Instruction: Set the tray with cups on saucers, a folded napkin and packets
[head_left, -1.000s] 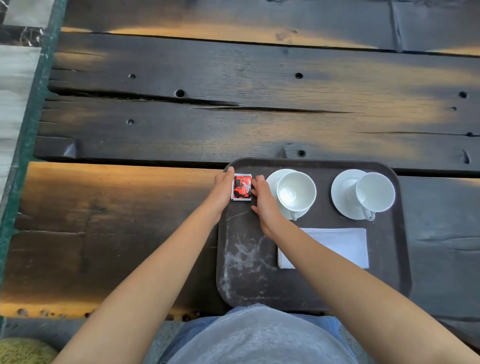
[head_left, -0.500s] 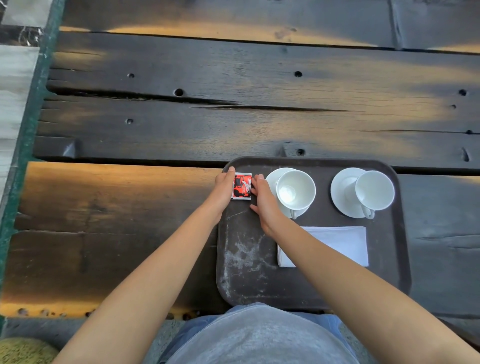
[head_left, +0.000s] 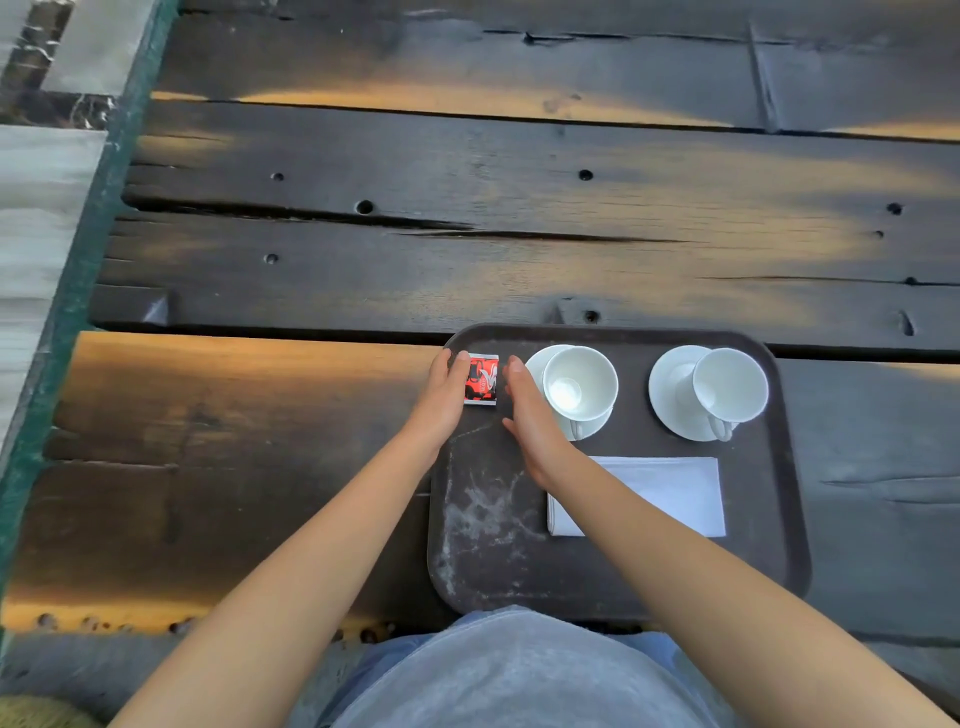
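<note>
A dark brown tray (head_left: 493, 561) lies on the table close to me. In its far left corner a small red packet (head_left: 483, 379) lies flat. My left hand (head_left: 444, 400) is flat beside the packet, fingertips touching its left edge. My right hand (head_left: 530, 421) stands on edge just to the packet's right, a small gap between them. Two white cups sit on saucers along the far side: the left cup (head_left: 579, 384) on its saucer (head_left: 535, 364), the right cup (head_left: 730, 384) on its saucer (head_left: 670, 389). A folded white napkin (head_left: 670, 488) lies in front of them, partly under my right forearm.
The tray rests on a table of dark wooden planks (head_left: 467, 260) with gaps and bolt holes between them. A green painted edge (head_left: 78, 291) runs down the left side, with pale floor beyond. My torso is against the near edge.
My right hand has drawn slightly away from the packet's right edge, which it touched before. The left hand, the packet and the cups have stayed in place.
</note>
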